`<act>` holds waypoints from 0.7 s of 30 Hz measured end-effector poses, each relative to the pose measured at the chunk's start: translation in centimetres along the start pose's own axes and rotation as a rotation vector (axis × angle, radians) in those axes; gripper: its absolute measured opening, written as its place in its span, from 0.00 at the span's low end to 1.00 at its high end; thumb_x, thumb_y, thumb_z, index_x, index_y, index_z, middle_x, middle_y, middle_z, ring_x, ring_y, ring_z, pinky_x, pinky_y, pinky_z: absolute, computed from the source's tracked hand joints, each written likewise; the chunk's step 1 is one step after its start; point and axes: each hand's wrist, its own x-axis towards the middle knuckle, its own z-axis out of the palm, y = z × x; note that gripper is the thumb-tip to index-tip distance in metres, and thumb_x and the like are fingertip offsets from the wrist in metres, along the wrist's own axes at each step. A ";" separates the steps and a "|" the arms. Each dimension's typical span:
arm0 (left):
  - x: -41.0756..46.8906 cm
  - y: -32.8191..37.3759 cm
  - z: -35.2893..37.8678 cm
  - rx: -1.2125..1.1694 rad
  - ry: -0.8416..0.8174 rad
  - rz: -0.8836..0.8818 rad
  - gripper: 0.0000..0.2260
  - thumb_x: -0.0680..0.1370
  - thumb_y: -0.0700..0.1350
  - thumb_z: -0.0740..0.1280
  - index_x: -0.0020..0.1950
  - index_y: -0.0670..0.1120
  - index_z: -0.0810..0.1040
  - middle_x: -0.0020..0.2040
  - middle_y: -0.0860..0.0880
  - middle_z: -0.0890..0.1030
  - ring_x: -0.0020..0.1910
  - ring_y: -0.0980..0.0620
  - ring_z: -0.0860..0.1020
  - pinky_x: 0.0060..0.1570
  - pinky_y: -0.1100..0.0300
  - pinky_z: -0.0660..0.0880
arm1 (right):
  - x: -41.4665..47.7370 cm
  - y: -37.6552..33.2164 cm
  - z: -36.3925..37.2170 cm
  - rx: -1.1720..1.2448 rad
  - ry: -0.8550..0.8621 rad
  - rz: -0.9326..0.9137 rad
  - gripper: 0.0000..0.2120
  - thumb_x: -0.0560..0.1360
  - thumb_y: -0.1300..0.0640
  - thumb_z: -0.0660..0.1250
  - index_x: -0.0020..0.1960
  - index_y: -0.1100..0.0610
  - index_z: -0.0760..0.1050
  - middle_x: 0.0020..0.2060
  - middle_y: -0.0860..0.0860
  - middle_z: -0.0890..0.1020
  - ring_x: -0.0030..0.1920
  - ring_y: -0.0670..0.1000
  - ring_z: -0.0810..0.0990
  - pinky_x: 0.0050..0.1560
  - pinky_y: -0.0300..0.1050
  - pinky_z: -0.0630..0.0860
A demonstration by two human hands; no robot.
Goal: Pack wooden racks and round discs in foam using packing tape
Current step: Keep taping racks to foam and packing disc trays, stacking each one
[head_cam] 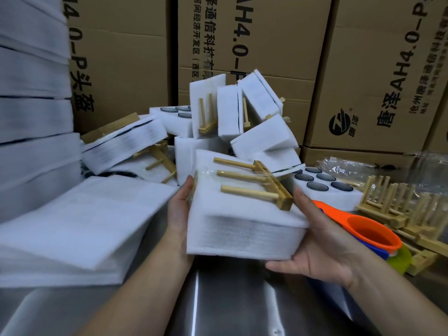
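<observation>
The left hand (180, 207) lies along the left edge of a foam block (242, 229), thumb pointing up the side and fingers hidden beneath. The right hand (322, 241) clasps the block's near right corner, thumb up the right edge and fingers spread under the bottom. Between them the block is held tilted just above the steel table (230, 299), whose bare strip runs toward the viewer. A wooden rack (257, 183) lies on the block's top face under clear packing tape (206, 175), its base bar reaching the right edge. Flat foam sheets (72, 226) crowd the left, their corner near the left wrist. An orange plastic piece (371, 226) sits just beside the right hand, with loose racks (388, 202) beyond. A foam tray of round discs (322, 183) and a heap of packed blocks (242, 112) close the far side against cardboard cartons (254, 32).
</observation>
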 end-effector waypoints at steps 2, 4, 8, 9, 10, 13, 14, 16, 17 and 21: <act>0.0 0.2 0.3 -0.076 0.021 0.025 0.23 0.75 0.56 0.63 0.65 0.44 0.76 0.63 0.40 0.77 0.64 0.38 0.73 0.66 0.43 0.67 | 0.3 0.3 0.2 -0.006 0.057 -0.003 0.35 0.39 0.49 0.86 0.46 0.54 0.85 0.48 0.60 0.83 0.48 0.62 0.83 0.34 0.56 0.82; 0.0 0.3 0.4 -0.153 0.049 0.050 0.26 0.75 0.59 0.61 0.67 0.44 0.74 0.65 0.40 0.76 0.66 0.39 0.72 0.67 0.45 0.65 | 0.7 0.6 0.2 0.033 0.100 -0.017 0.31 0.39 0.57 0.86 0.42 0.55 0.85 0.47 0.59 0.83 0.45 0.60 0.84 0.33 0.52 0.82; 0.6 0.3 0.2 -0.268 0.110 0.130 0.28 0.77 0.62 0.57 0.70 0.45 0.70 0.66 0.40 0.74 0.67 0.41 0.70 0.70 0.47 0.61 | 0.6 0.6 0.3 0.088 0.095 -0.037 0.30 0.40 0.63 0.84 0.43 0.57 0.85 0.49 0.58 0.84 0.45 0.58 0.84 0.35 0.49 0.81; 0.7 0.2 0.1 -0.246 0.132 0.151 0.27 0.78 0.61 0.55 0.68 0.44 0.72 0.62 0.40 0.77 0.64 0.42 0.73 0.68 0.48 0.64 | 0.6 0.5 0.3 0.098 0.085 -0.057 0.30 0.41 0.63 0.84 0.44 0.57 0.85 0.49 0.58 0.83 0.45 0.58 0.84 0.35 0.49 0.81; 0.7 -0.1 -0.2 -0.203 0.149 0.156 0.24 0.79 0.59 0.54 0.65 0.44 0.74 0.55 0.41 0.80 0.58 0.43 0.77 0.63 0.49 0.69 | 0.5 0.2 0.5 0.105 0.073 -0.079 0.31 0.41 0.62 0.85 0.44 0.56 0.85 0.49 0.57 0.83 0.44 0.58 0.84 0.34 0.49 0.81; 0.5 -2.3 -0.5 0.015 0.195 0.104 0.15 0.81 0.44 0.56 0.53 0.37 0.80 0.38 0.44 0.81 0.37 0.49 0.80 0.33 0.60 0.78 | 0.8 -0.7 1.6 0.087 0.036 -0.161 0.28 0.43 0.59 0.85 0.44 0.55 0.85 0.48 0.56 0.84 0.45 0.56 0.84 0.34 0.47 0.81; 0.6 -2.9 -0.5 0.016 0.166 0.095 0.12 0.77 0.39 0.60 0.44 0.36 0.83 0.35 0.45 0.82 0.34 0.51 0.81 0.29 0.62 0.77 | 1.0 -1.1 2.3 0.063 0.019 -0.187 0.25 0.46 0.58 0.84 0.43 0.55 0.85 0.48 0.55 0.84 0.44 0.55 0.84 0.34 0.47 0.81; 0.7 -2.9 0.3 -0.092 0.093 0.127 0.10 0.67 0.45 0.65 0.43 0.42 0.84 0.39 0.46 0.84 0.37 0.50 0.82 0.36 0.58 0.79 | 1.9 -2.2 4.1 0.017 0.007 -0.236 0.16 0.55 0.58 0.79 0.43 0.54 0.84 0.46 0.54 0.83 0.43 0.53 0.83 0.34 0.46 0.81; 0.9 -2.6 0.7 -0.106 0.093 0.113 0.14 0.70 0.49 0.63 0.50 0.45 0.81 0.43 0.45 0.83 0.42 0.48 0.81 0.41 0.55 0.77 | 2.5 -2.9 5.0 0.006 0.001 -0.251 0.13 0.59 0.57 0.75 0.43 0.54 0.84 0.45 0.53 0.83 0.42 0.52 0.83 0.34 0.45 0.81; 1.6 -2.0 0.8 0.006 0.161 -0.023 0.20 0.80 0.58 0.54 0.58 0.44 0.73 0.48 0.39 0.82 0.45 0.42 0.81 0.43 0.52 0.75 | 6.7 -5.9 9.7 0.006 -0.031 -0.230 0.13 0.64 0.55 0.72 0.49 0.54 0.79 0.50 0.56 0.81 0.48 0.56 0.82 0.37 0.45 0.81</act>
